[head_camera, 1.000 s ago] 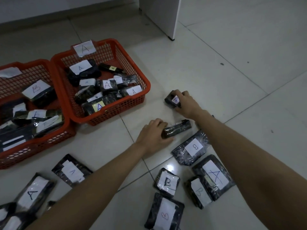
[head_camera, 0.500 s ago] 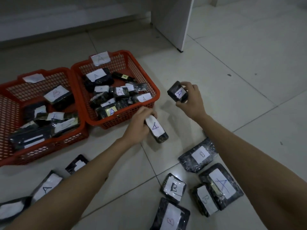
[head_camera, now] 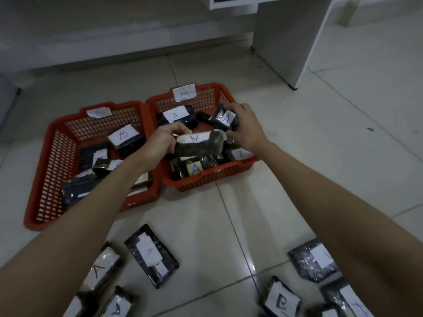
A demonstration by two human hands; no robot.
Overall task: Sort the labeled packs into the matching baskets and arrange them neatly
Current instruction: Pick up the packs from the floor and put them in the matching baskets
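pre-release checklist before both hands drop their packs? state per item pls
1. Left hand grips a pack labeled A: ok.
2. Right hand grips a smaller pack labeled A: ok.
3. Both packs are over the right basket, whose tag reads A: ok, match.
4. Left basket tag readable: cannot tell, letter not legible; a B pack lies inside.
5. Free spot under the packs: cannot tell, hands and packs hide much of the basket floor.
6. Packs in the A basket arranged neatly: not ok, they lie overlapped at mixed angles.
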